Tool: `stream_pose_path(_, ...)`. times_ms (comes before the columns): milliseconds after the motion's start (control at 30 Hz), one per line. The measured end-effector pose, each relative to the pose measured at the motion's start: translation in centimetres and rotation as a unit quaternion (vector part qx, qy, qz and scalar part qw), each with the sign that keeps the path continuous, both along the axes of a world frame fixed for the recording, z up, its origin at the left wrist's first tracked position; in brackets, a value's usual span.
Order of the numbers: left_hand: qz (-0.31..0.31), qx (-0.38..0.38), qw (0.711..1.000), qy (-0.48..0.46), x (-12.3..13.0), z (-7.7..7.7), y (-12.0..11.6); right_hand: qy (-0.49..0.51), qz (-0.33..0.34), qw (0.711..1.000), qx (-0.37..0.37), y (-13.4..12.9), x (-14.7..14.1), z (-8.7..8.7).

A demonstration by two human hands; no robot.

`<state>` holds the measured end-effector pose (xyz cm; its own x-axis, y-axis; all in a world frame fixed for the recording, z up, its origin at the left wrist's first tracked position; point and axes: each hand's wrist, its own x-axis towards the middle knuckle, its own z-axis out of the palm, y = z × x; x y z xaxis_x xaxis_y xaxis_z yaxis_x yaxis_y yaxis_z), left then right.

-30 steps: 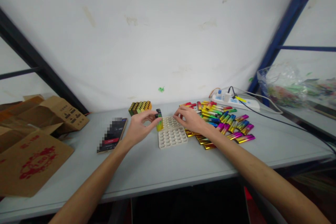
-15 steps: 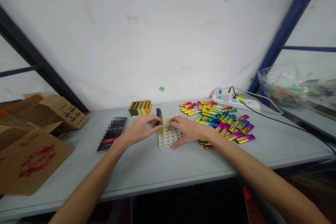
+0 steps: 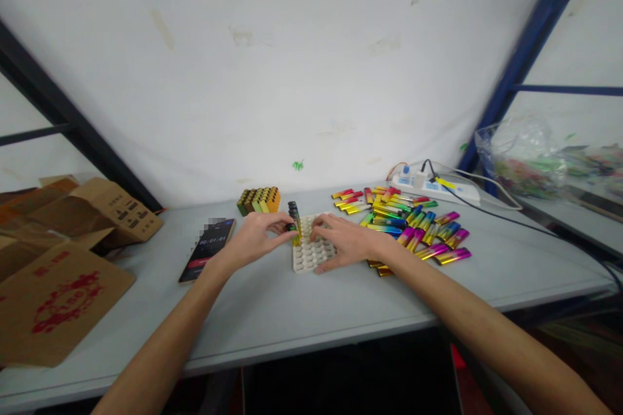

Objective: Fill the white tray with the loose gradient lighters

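- Step in hand, as I judge it: seating an upright tube (image 3: 296, 240) at the left edge of the pale, multi-hole tray (image 3: 304, 262).
- Left hand (image 3: 260, 240): nearly closed. I see thumb and fingers pinching the tube near its dark top.
- Right hand (image 3: 351, 238): partly open, fingers curved over the tray, thumb spread at its near right side. I see nothing gripped; the space beneath the fingers is hidden.
- Adjacent items: dark-topped tubes (image 3: 293, 208) stand just behind the held one. Loose metallic tubes (image 3: 451, 255) lie right of the tray, on the table (image 3: 272, 314).
- Requirement for the next move, in my judgement: keep the tube vertical, align its base with a hole, and hold the tray steady. I cannot tell whether the base is fully seated.
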<state>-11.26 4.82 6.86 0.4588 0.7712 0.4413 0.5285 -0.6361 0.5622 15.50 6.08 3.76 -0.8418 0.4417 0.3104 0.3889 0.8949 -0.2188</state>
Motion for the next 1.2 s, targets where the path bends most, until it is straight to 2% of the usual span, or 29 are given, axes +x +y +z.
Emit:
stream_pose_path(200,-0.004,-0.027,1.0,-0.01,0.04,0.05,-0.08,-0.014,0.004,1.0,0.014,0.22,-0.12,-0.02)
stream_pose_path(533,0.007,-0.039,0.997,0.064,0.02,-0.34,0.15,-0.022,0.001,1.0,0.002,0.18,-0.2,0.1)
stream_pose_path(733,0.023,-0.032,0.998,0.038,-0.21,-0.05,0.14,-0.025,0.001,1.0,-0.004,0.24,-0.2,0.08)
stream_pose_path(900,0.022,-0.012,0.998,0.053,-0.14,0.1,0.04,-0.022,0.002,1.0,-0.005,0.4,-0.22,-0.09)
stream_pose_path(1200,0.014,-0.066,0.997,0.039,-0.17,-0.11,0.1,-0.025,-0.002,1.0,-0.01,0.2,-0.16,0.15)
